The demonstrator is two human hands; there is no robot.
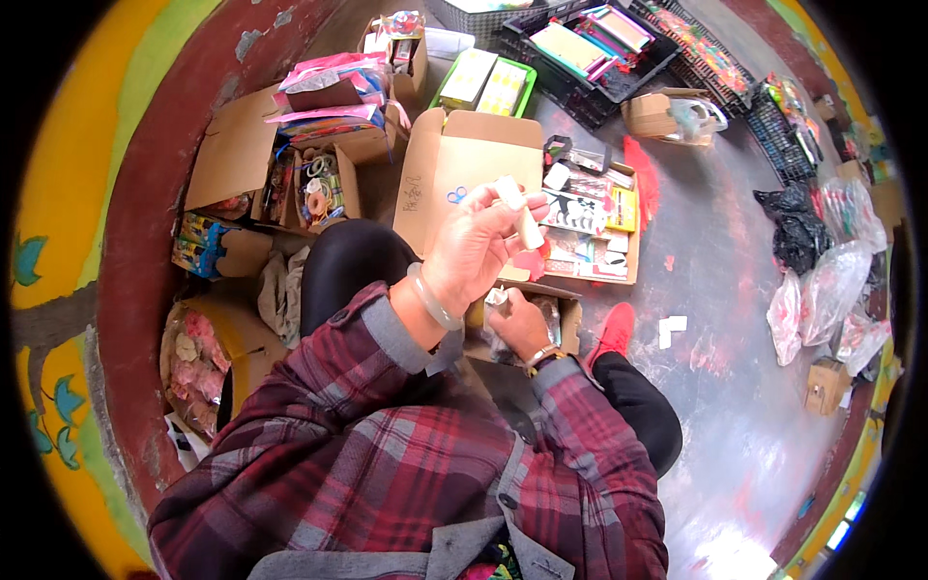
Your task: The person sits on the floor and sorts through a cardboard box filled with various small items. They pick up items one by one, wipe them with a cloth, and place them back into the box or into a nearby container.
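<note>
Left of my left hand (pixel 474 235), the cardboard flap (pixel 483 155) bears a column of dark handwriting (pixel 413 193) near its left edge, running away from me. Between that column and my fingers, on the same flap, is a blue looped mark (pixel 456 194). Beyond my grip, the white and yellow boxes (pixel 501 89) in the green tray (pixel 531 87) carry markings too small for me to read. To the right of my grip, the yellow pack (pixel 623 208) is marked too, just as unreadably.
</note>
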